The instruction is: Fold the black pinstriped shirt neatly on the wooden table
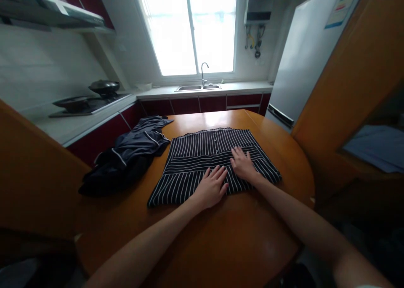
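A black garment with white stripes, which looks like a buttoned shirt [189,157], lies folded flat on the wooden table [240,237]. Small buttons run down its middle, and a band with stripes running crosswise spans its width. My left hand [212,187] rests flat on the near edge of the shirt, fingers stretched out. Farther to the right, my right hand [243,164] presses on the striped band with its fingers spread. Neither hand grips anything.
Dark clothes [132,149] with white piping lie heaped at the table's left edge. Beyond stand a sink [198,87] with a faucet, a stove [94,105] with pans at left, and a refrigerator [303,56] at right. An orange-brown panel [356,69] rises at right.
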Action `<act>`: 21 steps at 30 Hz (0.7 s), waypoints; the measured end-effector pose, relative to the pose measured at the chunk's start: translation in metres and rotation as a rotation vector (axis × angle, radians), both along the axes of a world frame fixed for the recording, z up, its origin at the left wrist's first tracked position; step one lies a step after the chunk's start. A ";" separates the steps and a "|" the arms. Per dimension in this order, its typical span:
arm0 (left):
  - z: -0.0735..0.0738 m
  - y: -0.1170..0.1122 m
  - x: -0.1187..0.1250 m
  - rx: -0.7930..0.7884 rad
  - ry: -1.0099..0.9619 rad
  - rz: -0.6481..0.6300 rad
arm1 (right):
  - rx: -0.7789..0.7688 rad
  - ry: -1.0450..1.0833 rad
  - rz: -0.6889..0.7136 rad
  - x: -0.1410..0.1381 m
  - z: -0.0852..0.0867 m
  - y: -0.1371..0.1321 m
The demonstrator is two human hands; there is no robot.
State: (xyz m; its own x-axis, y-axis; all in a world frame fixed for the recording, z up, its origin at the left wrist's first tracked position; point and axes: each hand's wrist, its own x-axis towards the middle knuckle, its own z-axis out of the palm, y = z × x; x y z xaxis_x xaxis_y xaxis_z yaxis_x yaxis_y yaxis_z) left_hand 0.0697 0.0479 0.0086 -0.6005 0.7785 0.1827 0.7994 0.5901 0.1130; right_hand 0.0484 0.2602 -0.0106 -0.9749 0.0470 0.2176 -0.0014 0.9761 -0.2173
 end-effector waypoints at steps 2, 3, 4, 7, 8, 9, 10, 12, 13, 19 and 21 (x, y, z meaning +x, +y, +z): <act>-0.006 0.001 0.002 -0.024 -0.003 -0.015 | -0.012 -0.015 0.103 0.006 -0.002 -0.019; -0.009 0.001 0.001 -0.030 -0.003 -0.019 | -0.017 -0.029 0.128 0.009 -0.004 -0.024; -0.011 0.000 0.000 -0.033 -0.001 -0.023 | -0.022 -0.042 0.135 0.011 -0.005 -0.024; -0.012 -0.002 -0.004 -0.034 0.003 -0.033 | -0.024 -0.074 0.066 0.019 -0.008 -0.003; -0.011 -0.002 -0.004 -0.033 0.002 -0.036 | -0.019 -0.085 0.029 0.022 -0.009 0.009; -0.010 -0.002 -0.004 -0.032 0.000 -0.037 | -0.010 -0.096 -0.008 0.027 -0.010 0.022; -0.010 -0.002 -0.003 -0.031 -0.004 -0.038 | 0.003 -0.104 -0.043 0.032 -0.011 0.034; -0.008 -0.002 -0.002 -0.029 -0.017 -0.042 | 0.030 -0.112 -0.102 0.046 -0.014 0.057; -0.007 -0.002 -0.001 -0.026 -0.023 -0.046 | 0.041 -0.111 -0.128 0.053 -0.016 0.067; -0.003 -0.004 0.002 -0.019 -0.050 -0.087 | 0.061 -0.101 -0.236 0.087 -0.030 0.106; -0.001 -0.005 0.004 -0.032 -0.058 -0.124 | 0.059 -0.090 -0.263 0.090 -0.034 0.111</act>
State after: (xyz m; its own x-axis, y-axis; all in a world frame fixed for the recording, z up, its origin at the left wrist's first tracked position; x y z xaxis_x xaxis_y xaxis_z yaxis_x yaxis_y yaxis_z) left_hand 0.0736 0.0426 0.0080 -0.5081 0.8523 0.1241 0.8591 0.4913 0.1434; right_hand 0.1382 0.3709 -0.0447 -0.9463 0.2910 0.1408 0.2705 0.9513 -0.1482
